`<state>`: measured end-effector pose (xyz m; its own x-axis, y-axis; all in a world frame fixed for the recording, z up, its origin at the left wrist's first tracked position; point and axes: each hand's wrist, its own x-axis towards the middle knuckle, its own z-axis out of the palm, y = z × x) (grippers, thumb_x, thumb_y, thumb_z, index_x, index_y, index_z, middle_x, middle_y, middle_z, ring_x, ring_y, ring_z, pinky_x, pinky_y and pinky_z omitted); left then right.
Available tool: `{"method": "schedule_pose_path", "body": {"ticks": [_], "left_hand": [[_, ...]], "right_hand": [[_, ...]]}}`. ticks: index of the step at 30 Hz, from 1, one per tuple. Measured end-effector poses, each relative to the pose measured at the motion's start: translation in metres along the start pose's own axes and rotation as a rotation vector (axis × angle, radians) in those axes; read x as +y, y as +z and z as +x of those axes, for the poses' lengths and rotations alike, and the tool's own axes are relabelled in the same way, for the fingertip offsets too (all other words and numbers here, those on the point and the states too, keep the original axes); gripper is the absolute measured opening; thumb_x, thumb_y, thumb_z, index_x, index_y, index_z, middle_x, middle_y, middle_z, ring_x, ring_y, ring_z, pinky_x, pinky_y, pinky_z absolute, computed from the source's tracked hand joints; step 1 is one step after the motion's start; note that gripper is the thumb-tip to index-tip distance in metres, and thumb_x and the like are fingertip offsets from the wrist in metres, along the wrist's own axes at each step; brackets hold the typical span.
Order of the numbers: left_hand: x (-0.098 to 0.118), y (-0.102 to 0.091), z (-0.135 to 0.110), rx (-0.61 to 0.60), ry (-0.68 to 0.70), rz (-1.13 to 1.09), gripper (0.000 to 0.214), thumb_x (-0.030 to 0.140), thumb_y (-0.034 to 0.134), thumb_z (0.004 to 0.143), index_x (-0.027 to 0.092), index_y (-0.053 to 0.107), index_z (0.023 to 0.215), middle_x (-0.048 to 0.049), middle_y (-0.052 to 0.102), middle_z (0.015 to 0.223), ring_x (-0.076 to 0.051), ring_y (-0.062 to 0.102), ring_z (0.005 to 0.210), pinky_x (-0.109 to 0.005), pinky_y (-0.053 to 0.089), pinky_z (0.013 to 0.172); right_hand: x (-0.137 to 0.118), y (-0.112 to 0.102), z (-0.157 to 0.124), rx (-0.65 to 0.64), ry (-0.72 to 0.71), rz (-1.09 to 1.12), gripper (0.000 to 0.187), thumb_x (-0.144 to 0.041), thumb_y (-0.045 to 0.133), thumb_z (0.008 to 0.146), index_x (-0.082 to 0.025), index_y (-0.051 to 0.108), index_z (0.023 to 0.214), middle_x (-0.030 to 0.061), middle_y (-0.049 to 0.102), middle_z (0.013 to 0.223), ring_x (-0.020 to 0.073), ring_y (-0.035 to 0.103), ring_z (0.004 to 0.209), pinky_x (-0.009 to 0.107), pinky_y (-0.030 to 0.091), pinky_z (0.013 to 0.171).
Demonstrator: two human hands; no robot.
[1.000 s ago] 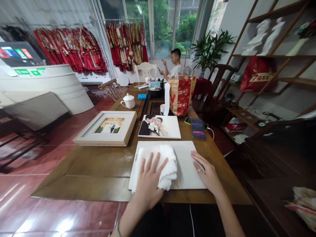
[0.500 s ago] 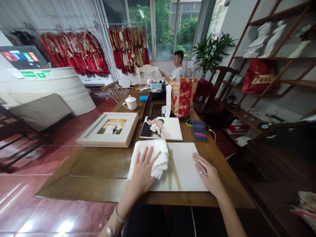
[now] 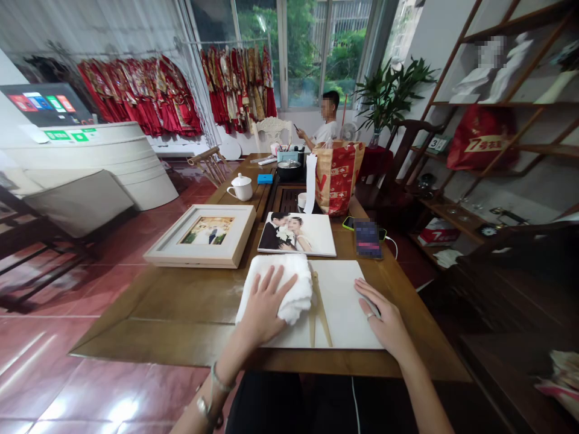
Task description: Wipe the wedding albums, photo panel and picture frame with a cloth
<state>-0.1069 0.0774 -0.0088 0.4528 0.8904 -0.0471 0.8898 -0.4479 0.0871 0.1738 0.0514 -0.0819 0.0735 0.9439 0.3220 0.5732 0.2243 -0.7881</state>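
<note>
My left hand (image 3: pixel 270 303) lies open, fingers spread, on top of a folded white towel (image 3: pixel 297 269). The towel rests over the left part of a flat white panel (image 3: pixel 347 304) at the table's near edge. Just right of the towel, a tan, narrow V-shaped piece (image 3: pixel 322 313) with two legs lies on the panel, its closed end pointing away from me. My right hand (image 3: pixel 379 312), wearing a ring, rests at the panel's right edge with its fingers stretched out. What lies under the towel is hidden.
Beyond the panel lie a couple's photo print (image 3: pixel 316 232), a framed picture (image 3: pixel 244 241) to the left and a phone (image 3: pixel 368 239) to the right. Farther back stand a lidded white cup (image 3: pixel 241 189) and a paper bag (image 3: pixel 341 181). A person (image 3: pixel 326 126) sits at the far end.
The whole view has shifted slightly to the left. Both hands keep nearly the same place and pose, the left on the towel and the right at the panel's edge.
</note>
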Motion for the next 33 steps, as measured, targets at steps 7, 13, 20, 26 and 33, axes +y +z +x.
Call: {"method": "schedule_pose_path", "body": {"ticks": [7, 13, 20, 26, 33], "left_hand": [[-0.007, 0.004, 0.037, 0.086, -0.045, 0.034, 0.066, 0.023, 0.049, 0.082, 0.025, 0.029, 0.146, -0.0087, 0.024, 0.153, -0.031, 0.015, 0.141, -0.053, 0.015, 0.111], [0.011, 0.007, -0.011, 0.060, -0.002, -0.013, 0.074, 0.022, 0.050, 0.078, 0.027, 0.024, 0.147, -0.0058, 0.017, 0.155, -0.030, 0.008, 0.142, -0.053, 0.010, 0.112], [0.030, 0.020, -0.065, 0.025, 0.113, -0.087, 0.084, 0.029, 0.054, 0.076, 0.033, 0.012, 0.149, 0.0003, 0.000, 0.156, -0.030, 0.001, 0.142, -0.053, 0.005, 0.114], [0.013, 0.010, -0.018, 0.011, 0.072, -0.084, 0.072, 0.026, 0.049, 0.082, 0.028, 0.020, 0.148, -0.0028, 0.012, 0.156, -0.029, 0.006, 0.142, -0.052, 0.010, 0.114], [-0.001, -0.004, 0.036, -0.016, -0.001, -0.035, 0.061, 0.019, 0.048, 0.084, 0.019, 0.035, 0.143, -0.0097, 0.020, 0.154, -0.030, 0.012, 0.141, -0.052, 0.013, 0.113]], "right_hand": [[-0.002, 0.000, 0.001, -0.021, 0.027, -0.018, 0.036, -0.035, 0.048, 0.090, -0.021, 0.064, 0.119, 0.0090, 0.057, 0.133, 0.0264, 0.049, 0.127, 0.048, 0.038, 0.109], [-0.002, -0.001, 0.000, -0.034, 0.027, -0.030, 0.037, -0.034, 0.047, 0.090, -0.020, 0.063, 0.120, 0.0097, 0.056, 0.134, 0.0266, 0.048, 0.128, 0.049, 0.037, 0.109], [0.001, -0.001, 0.000, -0.025, 0.025, -0.033, 0.035, -0.034, 0.048, 0.090, -0.021, 0.064, 0.118, 0.0094, 0.057, 0.133, 0.0263, 0.050, 0.127, 0.048, 0.038, 0.108], [0.001, 0.000, 0.001, -0.031, 0.023, -0.029, 0.037, -0.034, 0.047, 0.089, -0.019, 0.063, 0.120, 0.0103, 0.056, 0.134, 0.0269, 0.048, 0.128, 0.049, 0.037, 0.109], [-0.001, 0.000, 0.002, -0.037, 0.017, -0.030, 0.038, -0.034, 0.046, 0.090, -0.018, 0.063, 0.119, 0.0113, 0.056, 0.134, 0.0272, 0.049, 0.128, 0.049, 0.037, 0.109]]}}
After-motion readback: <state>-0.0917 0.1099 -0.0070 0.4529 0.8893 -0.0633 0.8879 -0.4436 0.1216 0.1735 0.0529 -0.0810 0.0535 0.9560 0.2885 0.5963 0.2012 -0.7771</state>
